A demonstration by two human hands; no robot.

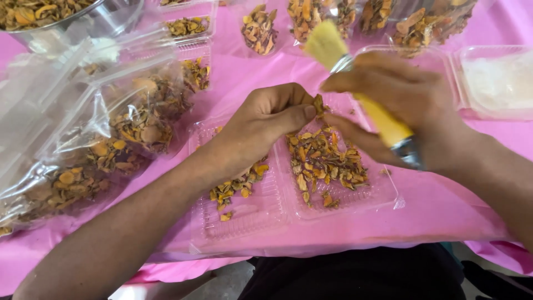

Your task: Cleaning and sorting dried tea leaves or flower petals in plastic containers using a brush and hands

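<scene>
clear clamshell tray [383,201] centre, clear filled bags [83,139] left

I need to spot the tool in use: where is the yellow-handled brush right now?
In the head view the brush is right of centre, held in the right hand, bristles pointing up-left above the clear plastic tray of dried orange pieces.

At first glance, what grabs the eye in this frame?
The bright pink tablecloth fills the view, with an open clear clamshell tray of dried orange-brown slices at centre. Above it, the left hand pinches one slice while the right hand holds a yellow-handled brush. Filled plastic bags lie left.
</scene>
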